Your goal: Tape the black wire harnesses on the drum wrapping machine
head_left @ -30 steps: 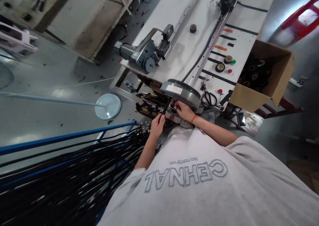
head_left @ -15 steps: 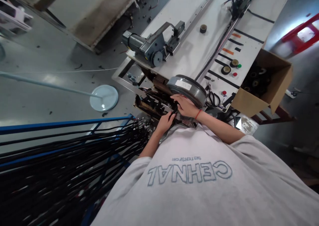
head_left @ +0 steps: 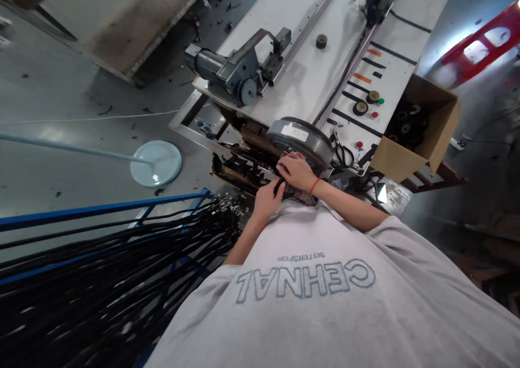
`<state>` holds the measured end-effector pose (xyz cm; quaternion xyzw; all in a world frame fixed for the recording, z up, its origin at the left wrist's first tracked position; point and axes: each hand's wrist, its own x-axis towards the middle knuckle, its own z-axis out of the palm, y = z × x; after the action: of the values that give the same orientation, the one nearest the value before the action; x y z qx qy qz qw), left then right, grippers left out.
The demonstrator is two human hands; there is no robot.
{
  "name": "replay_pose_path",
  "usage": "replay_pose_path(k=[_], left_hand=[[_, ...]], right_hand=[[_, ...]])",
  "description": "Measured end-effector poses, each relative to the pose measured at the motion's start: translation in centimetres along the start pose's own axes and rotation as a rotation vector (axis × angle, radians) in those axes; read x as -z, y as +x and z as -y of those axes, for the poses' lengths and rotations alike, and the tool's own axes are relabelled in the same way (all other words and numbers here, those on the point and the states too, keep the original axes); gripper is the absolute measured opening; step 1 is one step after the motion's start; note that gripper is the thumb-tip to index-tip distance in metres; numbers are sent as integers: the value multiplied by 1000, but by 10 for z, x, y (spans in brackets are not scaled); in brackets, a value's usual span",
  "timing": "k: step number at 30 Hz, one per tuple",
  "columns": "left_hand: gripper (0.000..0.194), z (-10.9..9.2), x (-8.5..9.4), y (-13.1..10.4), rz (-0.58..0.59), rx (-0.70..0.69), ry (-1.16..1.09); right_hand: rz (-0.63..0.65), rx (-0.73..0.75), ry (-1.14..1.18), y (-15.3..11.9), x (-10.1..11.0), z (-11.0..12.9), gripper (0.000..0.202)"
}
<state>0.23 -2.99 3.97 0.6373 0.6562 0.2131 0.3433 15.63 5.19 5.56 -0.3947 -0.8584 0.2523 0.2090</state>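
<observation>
My left hand [head_left: 268,199] is closed, thumb and fingers pinching a short black cable-like piece [head_left: 278,185]. Close beside it, my right hand [head_left: 296,173] has its fingers curled in at the same spot; what they hold is hidden under them. Both hands are just in front of a round grey taping-machine-like drum [head_left: 303,135] with a white label, at the near end of the white workbench [head_left: 300,81]. A dark cable bundle [head_left: 337,92] runs from behind the drum along the bench. Black-handled scissors [head_left: 344,155] lie right of the drum.
Many black cables [head_left: 162,249] hang on a blue rack [head_left: 101,209] at my left. A motor unit [head_left: 227,70] sits on the bench's left edge. Tape rolls [head_left: 361,108] and push buttons [head_left: 359,145] are at the right, beside a cardboard box [head_left: 439,140] of rolls.
My right hand's fingers have curled in more, nearer the left hand. The left hand keeps its pinch. The whole view has shifted slightly.
</observation>
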Motion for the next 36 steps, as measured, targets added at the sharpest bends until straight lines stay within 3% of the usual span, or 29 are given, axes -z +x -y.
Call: replay_pose_path(k=[2,3,4,6,7,9,11,13,18,23,27,36], left_hand=[[40,9,-5,2,70,52,-114],[39,15,-9,3,126,83,-160],[38,21,-14,5,179,111,-193],[34,32,-24,6,239,149,-222],[33,35,-28,6,243,159,-228],[34,40,-34,5,224,163,-237],[38,41,-34,3,218,157,-254],[43,40,-30,0,245,151,-315],[52,37,-13,-5,404,196,-522],[41,34,0,-14,292,163,-460],[32,26,-1,-15,254,133,-290],[19,9,-19,24,106,114,-237]], right_hand=[[-124,104,41,-10,24,-7,25],[-235,88,41,-17,40,-19,27],[-387,-28,18,-25,57,-37,31],[-688,-462,-68,-40,89,-86,47],[-745,-740,-87,-48,101,-113,61],[-700,-1233,14,-61,110,-161,81],[-644,-1448,110,-72,105,-192,86],[-660,-1457,101,-80,93,-204,83],[-724,-1446,-35,-83,75,-200,80],[-721,-1464,-87,-82,74,-206,75],[-719,-1461,-112,-83,73,-210,72],[-706,-1457,-119,-84,73,-209,71]])
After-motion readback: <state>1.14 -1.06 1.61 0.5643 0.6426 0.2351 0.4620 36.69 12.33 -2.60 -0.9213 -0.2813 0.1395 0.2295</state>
